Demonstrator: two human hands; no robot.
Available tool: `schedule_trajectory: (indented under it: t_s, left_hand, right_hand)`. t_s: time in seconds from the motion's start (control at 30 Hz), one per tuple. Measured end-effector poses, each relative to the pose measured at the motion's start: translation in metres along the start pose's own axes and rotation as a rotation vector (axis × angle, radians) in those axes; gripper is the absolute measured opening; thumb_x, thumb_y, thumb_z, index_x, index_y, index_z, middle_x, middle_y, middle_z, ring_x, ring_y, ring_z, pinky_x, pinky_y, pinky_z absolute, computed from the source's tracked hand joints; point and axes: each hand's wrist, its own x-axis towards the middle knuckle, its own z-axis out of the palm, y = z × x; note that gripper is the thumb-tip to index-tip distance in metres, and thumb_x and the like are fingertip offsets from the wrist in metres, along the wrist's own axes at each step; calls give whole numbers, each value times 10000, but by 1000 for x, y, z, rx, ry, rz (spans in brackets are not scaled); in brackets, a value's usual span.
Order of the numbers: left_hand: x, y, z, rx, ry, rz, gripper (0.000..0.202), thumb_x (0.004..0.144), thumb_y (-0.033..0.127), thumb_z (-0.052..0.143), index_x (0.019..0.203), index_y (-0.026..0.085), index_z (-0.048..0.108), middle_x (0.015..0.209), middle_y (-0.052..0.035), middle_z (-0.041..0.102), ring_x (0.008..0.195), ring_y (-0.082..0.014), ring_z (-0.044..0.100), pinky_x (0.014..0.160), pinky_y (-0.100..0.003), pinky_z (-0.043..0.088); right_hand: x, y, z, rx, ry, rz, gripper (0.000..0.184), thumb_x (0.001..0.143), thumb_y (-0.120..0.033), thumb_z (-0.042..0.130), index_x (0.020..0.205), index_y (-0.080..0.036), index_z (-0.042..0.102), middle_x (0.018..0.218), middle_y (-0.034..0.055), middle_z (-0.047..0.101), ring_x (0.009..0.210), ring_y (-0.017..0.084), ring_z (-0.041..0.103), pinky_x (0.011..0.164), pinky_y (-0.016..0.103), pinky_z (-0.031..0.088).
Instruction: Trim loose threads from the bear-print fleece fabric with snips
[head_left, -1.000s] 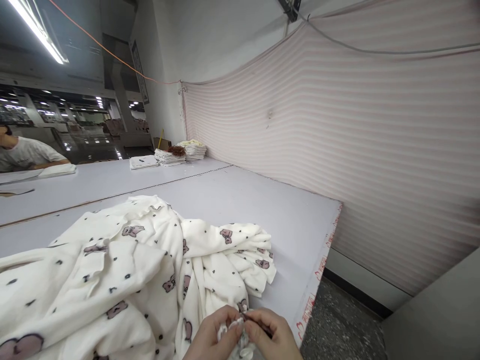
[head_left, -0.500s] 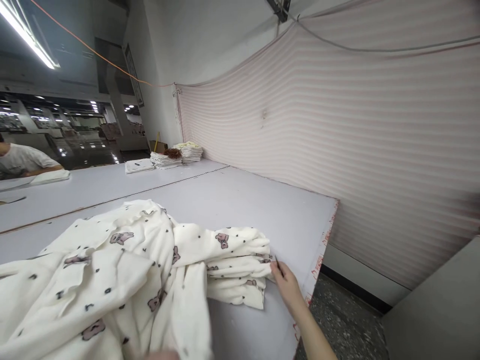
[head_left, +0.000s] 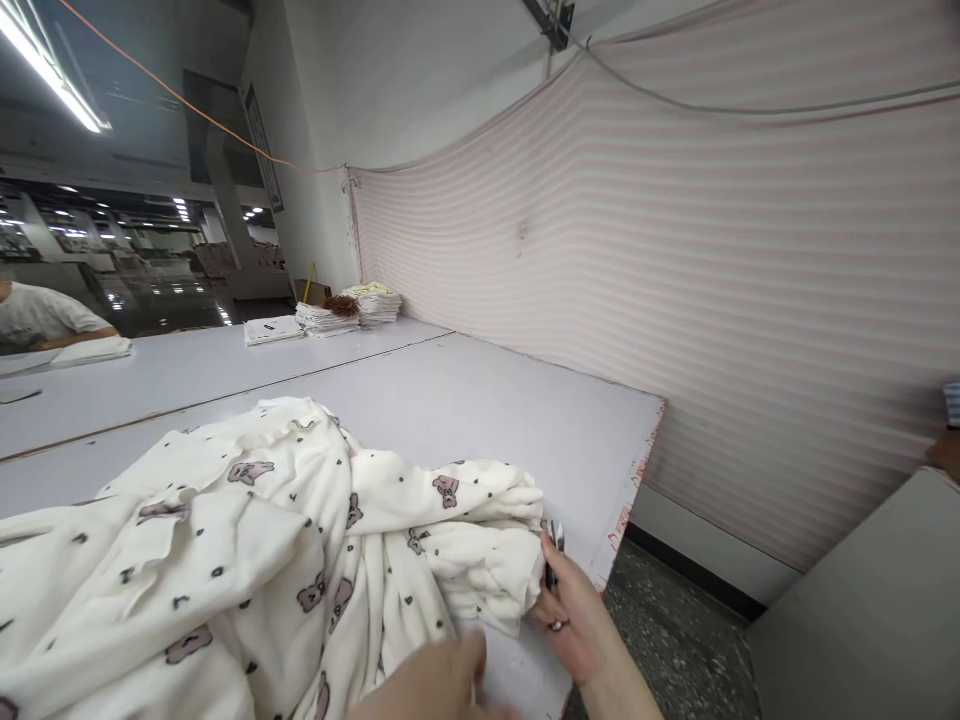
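Observation:
A heap of white plush fabric [head_left: 247,560] printed with brown bears and small dark marks lies over the near side of the table. Its gathered sleeve-like end [head_left: 491,570] points right. Against that end rests my right hand [head_left: 574,610], a ring on one finger, closed around small dark thread snips [head_left: 553,560] whose metal blades point up. My left hand [head_left: 442,680] is low in the picture, in front of the fabric and blurred, so its fingers' grip is unclear.
The pale table [head_left: 480,390] ends at a taped right edge [head_left: 626,500]. Folded white stacks [head_left: 375,305] stand at the far corner. A striped cloth [head_left: 637,230] hangs behind. Across the table, a person in a white shirt [head_left: 45,315] leans at far left. A grey panel [head_left: 862,600] stands right.
My left hand has come up into view from the bottom edge. My right hand has shifted slightly down and turned, showing the snips' blades. The sleeve-like end has bunched up beside it.

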Motion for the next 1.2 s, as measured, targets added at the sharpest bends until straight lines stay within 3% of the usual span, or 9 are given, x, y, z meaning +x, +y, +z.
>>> schedule_trajectory:
  t_s: [0.1,0.2,0.37,0.47,0.63,0.73,0.87,1.07,1.2]
  left_hand:
    - [23,9,6,112,136,57,283,698,236,681,944,193,548,930,-48,568,843,-236,575,740,-363,464]
    - [30,2,15,125,264,194,86,771,137,504,820,205,486,890,-37,524,802,-189,548,710,-295,444]
    - [19,-18,20,64,450,399,153,824,88,370,766,226,400,757,1,470,675,-160,479,625,-256,390]
    - [15,-19,18,17,493,481,175,833,68,356,774,226,404,774,-2,474,708,-157,487,656,-253,390]
    - [15,-20,16,-95,492,434,121,819,123,445,745,219,454,826,-24,546,778,-173,539,713,-266,409]
    - [19,-22,12,-320,294,170,65,824,267,534,828,204,545,812,-29,614,760,-181,567,691,-265,428]
    - [23,-20,6,-628,22,-47,316,802,444,592,940,163,638,851,-48,661,844,-208,584,748,-279,444]
    - [19,-17,7,-358,236,168,216,842,384,574,862,195,677,823,-44,628,813,-196,587,751,-279,432]
    - [14,-16,8,-229,310,252,193,887,325,505,931,227,664,844,-43,581,756,-170,574,635,-235,430]
  right_hand:
    - [-18,13,5,92,-26,79,426,756,-593,637,660,-208,480,351,-157,216,334,27,112,347,156,222]
    - [-21,17,0,73,14,26,456,766,-589,619,588,-224,411,346,-151,190,336,37,105,344,168,212]
    - [-17,4,-21,-599,277,-382,357,722,-562,645,725,-215,565,613,-12,572,580,159,532,495,230,399]
    - [-29,4,-23,-826,223,-554,279,739,-456,648,899,-232,604,888,34,623,850,217,578,704,265,456]
    - [-47,14,-2,-1027,-69,-645,172,787,-284,587,955,-268,623,843,1,580,750,175,595,654,231,452]
    - [-41,11,8,-1034,-93,-661,129,858,-249,501,774,-225,595,777,1,559,725,162,585,650,224,432]
    - [-32,7,12,-949,-111,-632,145,878,-281,504,805,-205,603,778,15,591,755,168,588,681,228,437]
    - [-40,12,2,-730,-157,-479,192,816,-380,597,853,-193,621,773,17,633,767,180,618,707,234,481]
    - [-51,2,-6,-896,-161,-509,221,812,-387,604,918,-204,669,853,49,674,834,211,647,751,260,494]
